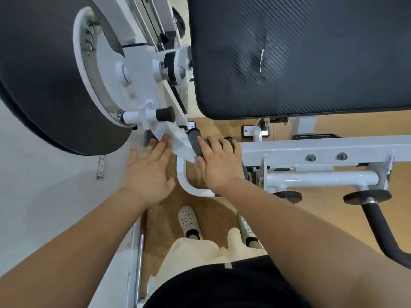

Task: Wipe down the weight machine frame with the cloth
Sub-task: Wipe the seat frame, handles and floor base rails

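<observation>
The weight machine's white frame (322, 147) runs across the middle, and a white curved plate (178, 144) of it sits between my hands. My left hand (149, 174) lies flat and open, its fingertips resting on the lower edge of that plate. My right hand (219, 161) is closed around a black foam handle grip (194, 140) that sticks out beside the plate. No cloth shows in either hand.
A large black seat pad (300, 56) fills the upper right and a round black pad (40, 74) the upper left. A black-capped adjustment pin (164, 114) juts out above my left hand. My feet in white clogs (188, 218) stand on a brown floor beside a curved black bar (378, 225).
</observation>
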